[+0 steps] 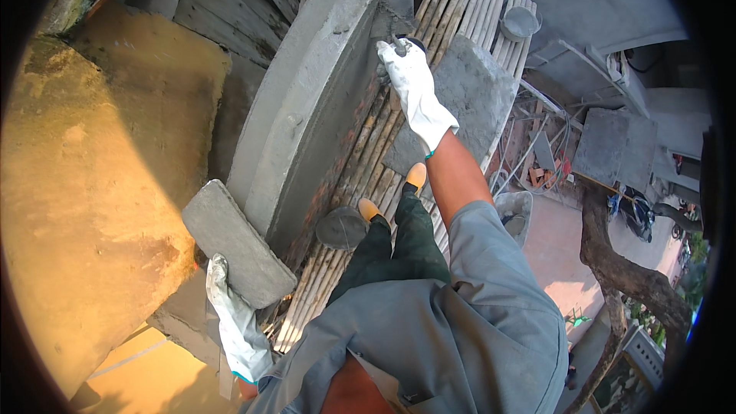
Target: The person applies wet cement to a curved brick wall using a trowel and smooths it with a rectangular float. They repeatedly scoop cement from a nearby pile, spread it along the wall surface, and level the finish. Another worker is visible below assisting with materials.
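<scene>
My left hand (222,280), in a white work glove, grips the near left edge of a grey, mortar-coated rectangular board (239,244). The board is tilted beside the lower end of a grey cement-rendered wall (310,100); part of the grip is hidden. My right arm reaches forward, and its white-gloved right hand (406,77) is closed around the handle of a trowel (389,24). The trowel's blade lies against the wall's right face near the far end, smeared with wet mortar and hard to outline.
I stand on a bamboo-pole platform (368,157). A round mortar pan (341,228) sits by my feet, and a mortar-covered sheet (468,84) lies to the right. A bucket (520,23) stands farther off. Lower ground with a tree branch (625,261) lies right; a yellow-stained surface (115,184) spreads left.
</scene>
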{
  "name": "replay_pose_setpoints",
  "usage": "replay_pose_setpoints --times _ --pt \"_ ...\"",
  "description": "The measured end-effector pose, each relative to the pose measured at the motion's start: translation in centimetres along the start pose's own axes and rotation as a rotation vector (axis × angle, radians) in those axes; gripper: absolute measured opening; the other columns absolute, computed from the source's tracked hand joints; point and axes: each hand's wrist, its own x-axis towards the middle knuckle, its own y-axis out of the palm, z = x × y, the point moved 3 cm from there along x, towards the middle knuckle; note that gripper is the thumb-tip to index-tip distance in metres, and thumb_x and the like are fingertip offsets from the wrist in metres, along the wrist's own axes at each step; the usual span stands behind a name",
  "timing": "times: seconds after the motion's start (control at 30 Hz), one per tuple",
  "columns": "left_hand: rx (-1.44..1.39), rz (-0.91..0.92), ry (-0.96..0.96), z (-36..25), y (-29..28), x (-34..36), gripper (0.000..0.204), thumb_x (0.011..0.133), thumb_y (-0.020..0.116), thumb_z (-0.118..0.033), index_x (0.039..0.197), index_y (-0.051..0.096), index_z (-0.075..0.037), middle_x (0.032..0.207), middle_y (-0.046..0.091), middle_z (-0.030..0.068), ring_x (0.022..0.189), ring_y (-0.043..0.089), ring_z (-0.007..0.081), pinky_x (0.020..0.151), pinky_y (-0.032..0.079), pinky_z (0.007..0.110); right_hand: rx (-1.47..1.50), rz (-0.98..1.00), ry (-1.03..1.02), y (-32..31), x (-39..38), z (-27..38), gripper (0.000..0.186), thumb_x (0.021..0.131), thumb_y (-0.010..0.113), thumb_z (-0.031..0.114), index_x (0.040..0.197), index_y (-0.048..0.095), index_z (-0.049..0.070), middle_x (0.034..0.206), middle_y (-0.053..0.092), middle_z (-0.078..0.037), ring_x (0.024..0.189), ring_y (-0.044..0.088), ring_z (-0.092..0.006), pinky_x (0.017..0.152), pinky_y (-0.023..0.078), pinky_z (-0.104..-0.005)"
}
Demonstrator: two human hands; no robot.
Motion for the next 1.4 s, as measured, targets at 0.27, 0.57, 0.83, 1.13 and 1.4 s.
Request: replay_pose_setpoints --times 0.27,0.57,0.83,1.13,1.4 --pt "-0.075 -0.013 -0.035 -0.4 0.8 -0.2 0.051 0.103 0.060 -0.033 0.138 0.054 0.004 0.125 0.067 0.0177 0.106 0.069 0.0280 0.095 0.057 0.043 -0.206 0.087 0.014 0.8 -4.0 -1.2 0.028 0.097 0.068 0.032 0.092 0.062 0.005 0.077 0.060 -0.002 0.065 0.056 -0.0106 0.063 0.046 -0.0307" --pt "-0.021 -0.019 -0.050 -1.7 2.4 -0.9 0.049 0.101 0.064 -0.032 0.135 0.057 0.003 0.124 0.068 0.0155 0.106 0.069 0.0256 0.095 0.056 0.040 -0.256 0.241 0.164 3.0 -11.9 -4.6 0.048 0.093 0.071 0.045 0.108 0.065 0.000 0.088 0.068 -0.006 0.079 0.060 -0.0189 0.077 0.049 -0.0346" --pt "-0.016 -0.005 0.008 -0.8 1.3 0.0 0.050 0.100 0.064 -0.030 0.137 0.055 0.002 0.124 0.067 0.0162 0.106 0.070 0.0270 0.094 0.058 0.042 -0.284 0.149 0.165 3.3 -17.1 -5.4 0.046 0.094 0.070 0.049 0.102 0.067 0.004 0.082 0.068 -0.005 0.079 0.063 -0.0186 0.077 0.049 -0.0337" --pt "-0.009 0.019 0.034 -0.3 0.7 0.4 0.049 0.100 0.063 -0.030 0.136 0.055 0.003 0.124 0.067 0.0169 0.105 0.070 0.0276 0.093 0.059 0.042 -0.035 -0.075 0.043 0.8 -1.8 -1.4 0.036 0.098 0.070 0.033 0.112 0.065 0.000 0.079 0.070 -0.006 0.065 0.066 -0.0153 0.060 0.052 -0.0315" --pt "-0.028 0.065 0.007 -1.3 2.0 -0.4 0.050 0.100 0.063 -0.032 0.135 0.056 0.003 0.121 0.068 0.0162 0.103 0.070 0.0268 0.092 0.058 0.041 -0.332 0.003 0.014 2.8 -8.9 -6.2 0.043 0.098 0.065 0.043 0.115 0.068 0.004 0.094 0.073 -0.012 0.087 0.070 -0.0247 0.081 0.053 -0.0358"
